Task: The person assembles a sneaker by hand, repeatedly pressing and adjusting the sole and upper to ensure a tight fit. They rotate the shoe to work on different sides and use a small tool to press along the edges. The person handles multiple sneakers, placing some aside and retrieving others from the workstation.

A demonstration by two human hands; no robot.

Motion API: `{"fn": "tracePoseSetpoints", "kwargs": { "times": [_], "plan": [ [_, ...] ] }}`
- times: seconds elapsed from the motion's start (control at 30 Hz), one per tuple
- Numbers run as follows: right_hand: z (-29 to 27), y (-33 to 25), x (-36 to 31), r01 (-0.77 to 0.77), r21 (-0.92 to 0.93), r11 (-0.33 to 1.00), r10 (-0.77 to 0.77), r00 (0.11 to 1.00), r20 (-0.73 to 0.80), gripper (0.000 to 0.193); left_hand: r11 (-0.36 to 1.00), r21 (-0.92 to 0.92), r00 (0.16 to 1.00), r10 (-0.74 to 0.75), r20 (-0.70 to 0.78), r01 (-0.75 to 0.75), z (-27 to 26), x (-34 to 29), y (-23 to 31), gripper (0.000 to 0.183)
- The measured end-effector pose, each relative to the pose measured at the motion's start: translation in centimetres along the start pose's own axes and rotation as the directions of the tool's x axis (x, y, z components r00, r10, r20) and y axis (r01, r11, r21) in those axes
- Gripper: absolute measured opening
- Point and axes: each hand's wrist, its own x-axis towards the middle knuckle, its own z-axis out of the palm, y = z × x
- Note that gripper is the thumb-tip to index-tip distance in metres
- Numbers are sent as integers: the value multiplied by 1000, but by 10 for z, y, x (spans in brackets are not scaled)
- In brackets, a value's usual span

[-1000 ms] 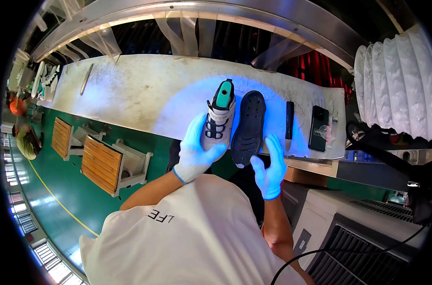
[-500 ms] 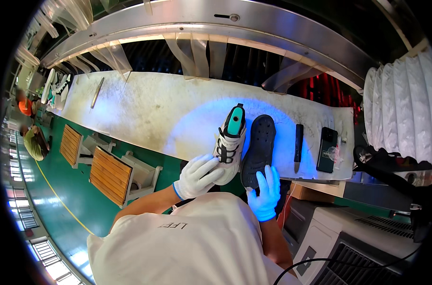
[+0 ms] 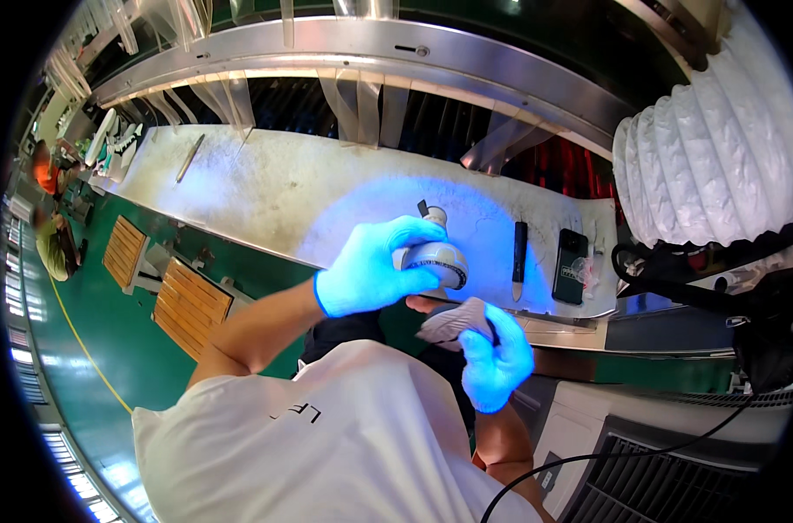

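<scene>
My left hand (image 3: 366, 266), in a white glove lit blue, is closed round a sneaker (image 3: 437, 254) and holds it tilted above the table's near edge. The sneaker's pale rounded end with a dark band shows past the fingers, and a dark tab sticks up behind it; much of it is hidden by the glove. Lower and to the right, my right hand (image 3: 499, 359), gloved too, grips a shoe sole (image 3: 455, 323). The sole is tipped up, so its greyish-pink ridged face shows. Sneaker and sole are close together, but I cannot tell whether they touch.
On the long pale worktable (image 3: 274, 192) lie a knife (image 3: 519, 261), a dark phone (image 3: 571, 270) and, farther left, a pen-like tool (image 3: 190, 159). A metal conveyor frame (image 3: 344, 44) with plastic strips runs behind. A white ribbed duct (image 3: 710, 157) hangs at right; wooden-topped stools (image 3: 191, 305) stand left.
Both hands have lifted their pieces off the table: the left the sneaker, the right the sole. The sole has been turned from its dark holed face to its ridged one. The view has shifted slightly.
</scene>
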Motion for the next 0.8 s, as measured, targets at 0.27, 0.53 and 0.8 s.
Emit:
{"fn": "tracePoseSetpoints", "kwargs": {
  "times": [0.27, 0.53, 0.8],
  "plan": [
    [8, 17, 21, -41, 238, 970, 33, 999, 37, 34, 896, 153, 889, 437, -136, -417, 33, -33, -10, 34],
    [10, 24, 9, -113, 343, 932, 81, 991, 106, 33, 907, -155, 915, 364, -176, -390, 38, -61, -13, 16],
    [34, 12, -5, 39, 212, 976, -51, 998, 49, 32, 890, -368, 937, 153, -313, -268, 53, -81, -10, 32]
  ]
}}
